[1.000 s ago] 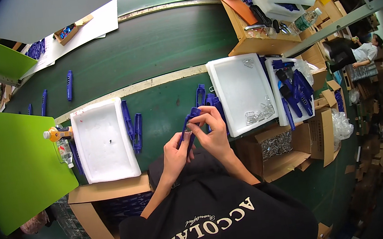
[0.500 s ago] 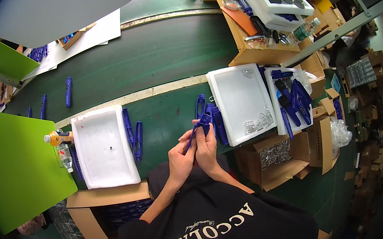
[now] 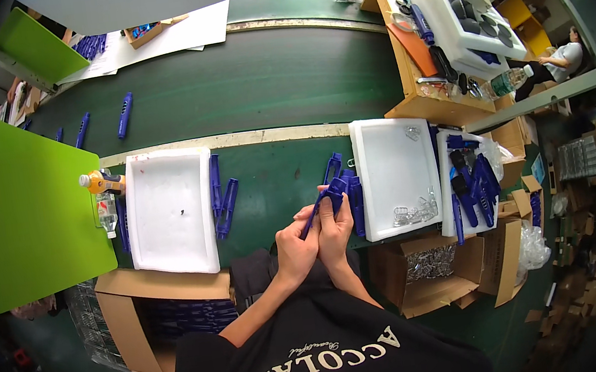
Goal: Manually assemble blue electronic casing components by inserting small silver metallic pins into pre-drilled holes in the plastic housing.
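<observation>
In front of my body, my left hand (image 3: 296, 252) and my right hand (image 3: 335, 236) are pressed close together. Both grip a blue plastic casing (image 3: 333, 190), long and pen-like with cut-outs. It slants up and to the right, and its lower part is hidden by my fingers. Just beyond it a similar slotted casing (image 3: 333, 164) lies on the green bench. More blue casings (image 3: 357, 205) rest to the right of my hands, against a white foam tray (image 3: 395, 174) with clear plastic pieces (image 3: 416, 211) in it.
Another white foam tray (image 3: 176, 253) stands left, with blue casings (image 3: 226, 208) beside it. A third tray at the right holds dark-blue assemblies (image 3: 475, 183). Bottles (image 3: 103, 183) stand by a green panel (image 3: 27, 219). Open cartons (image 3: 430, 296) sit below the bench edge. A conveyor (image 3: 277, 77) runs behind.
The whole view has shifted, so the bench things appear farther right. My hands stay together on the blue casing, with little visible change in their grip.
</observation>
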